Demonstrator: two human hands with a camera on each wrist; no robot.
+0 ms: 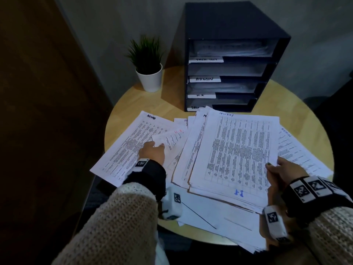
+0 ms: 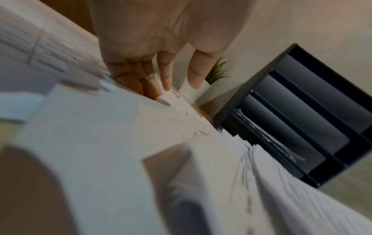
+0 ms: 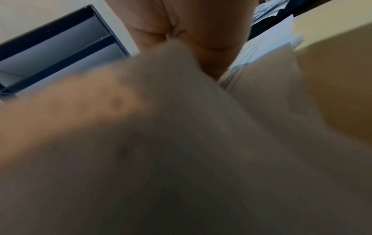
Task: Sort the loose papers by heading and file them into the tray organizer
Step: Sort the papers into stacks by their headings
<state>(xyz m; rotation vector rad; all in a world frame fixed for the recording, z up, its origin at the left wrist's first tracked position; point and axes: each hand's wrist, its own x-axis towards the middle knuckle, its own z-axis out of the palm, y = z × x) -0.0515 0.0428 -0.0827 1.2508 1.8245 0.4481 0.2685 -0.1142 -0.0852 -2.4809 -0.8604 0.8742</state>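
Our left hand lies with straight fingers on the sheet marked "H.R", and our right hand pinches the right edge of the top sheet headed "SECURITY" on the paper stack between both hands. Another sheet reads "ADMIN". Behind stands the tray organizer, one label reading "ADMIN", on the round table

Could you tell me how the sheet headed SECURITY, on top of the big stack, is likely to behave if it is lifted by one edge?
The SECURITY sheet is a single thin page, so it will probably droop. It lies loose on an uneven stack, so it may slide or drag a neighbour along. The right hand pinches only its edge, so it could crease.
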